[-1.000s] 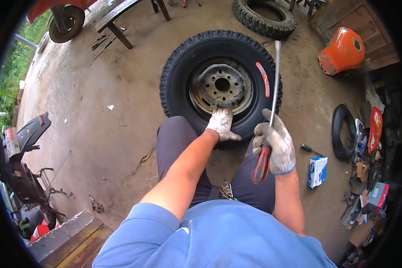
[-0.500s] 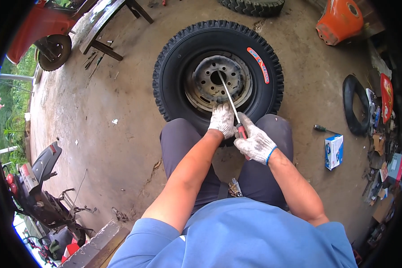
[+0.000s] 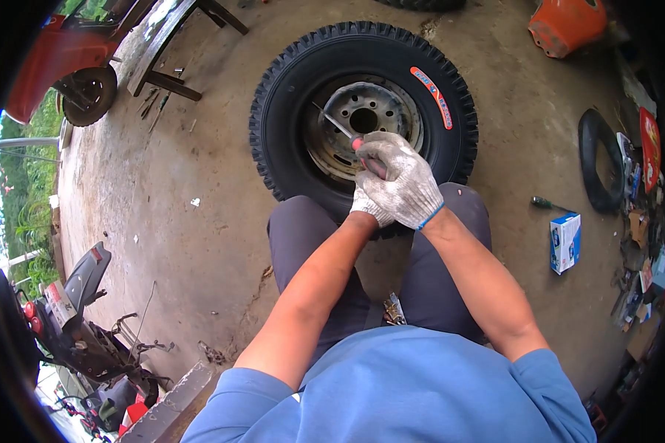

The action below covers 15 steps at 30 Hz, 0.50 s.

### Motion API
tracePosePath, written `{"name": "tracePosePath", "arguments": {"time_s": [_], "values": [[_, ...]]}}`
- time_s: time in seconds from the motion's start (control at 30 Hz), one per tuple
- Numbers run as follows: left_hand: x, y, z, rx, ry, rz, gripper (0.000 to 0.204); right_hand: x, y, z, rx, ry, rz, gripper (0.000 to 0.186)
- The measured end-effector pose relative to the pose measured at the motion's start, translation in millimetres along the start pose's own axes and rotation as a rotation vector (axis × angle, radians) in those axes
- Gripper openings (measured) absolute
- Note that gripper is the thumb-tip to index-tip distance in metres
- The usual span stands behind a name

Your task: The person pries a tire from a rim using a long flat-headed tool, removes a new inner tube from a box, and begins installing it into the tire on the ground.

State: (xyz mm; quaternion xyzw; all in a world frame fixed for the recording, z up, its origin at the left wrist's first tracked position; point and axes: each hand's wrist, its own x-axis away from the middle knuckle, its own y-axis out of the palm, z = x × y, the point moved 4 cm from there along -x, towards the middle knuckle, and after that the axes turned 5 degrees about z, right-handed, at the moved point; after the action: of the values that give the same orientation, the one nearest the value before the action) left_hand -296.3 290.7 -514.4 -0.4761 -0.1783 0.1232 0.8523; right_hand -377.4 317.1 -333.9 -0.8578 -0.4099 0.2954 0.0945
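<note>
There are two gloves (image 3: 408, 183), one red-handled tool (image 3: 336, 124) within the right fingers (image 3: 383, 140), and one rim (image 3: 345, 102) just ahead of them. Tyres (image 3: 284, 111) number two: one beneath the fingers, one far ahead. Right of the fingers are one blue-white box (image 3: 565, 244), one screwdriver (image 3: 545, 202) and one orange tank (image 3: 566, 29); left, one bench (image 3: 162, 44).

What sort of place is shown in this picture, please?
Probably a vehicle repair workshop, judging by the large tyre with its metal rim, the red vehicle at the upper left, and the black inner tube on the right.
</note>
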Motion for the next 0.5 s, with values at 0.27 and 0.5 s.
{"name": "tracePosePath", "arguments": {"time_s": [0.27,0.5], "values": [[-9,37,-8,0.516,0.101,0.121,0.054,-100,18,-60,-0.127,-0.403,0.027,0.023],[-16,-23,-2,-0.055,-0.001,0.134,0.098,-240,119,-71,-0.055,-0.280,-0.149,0.022]]}}
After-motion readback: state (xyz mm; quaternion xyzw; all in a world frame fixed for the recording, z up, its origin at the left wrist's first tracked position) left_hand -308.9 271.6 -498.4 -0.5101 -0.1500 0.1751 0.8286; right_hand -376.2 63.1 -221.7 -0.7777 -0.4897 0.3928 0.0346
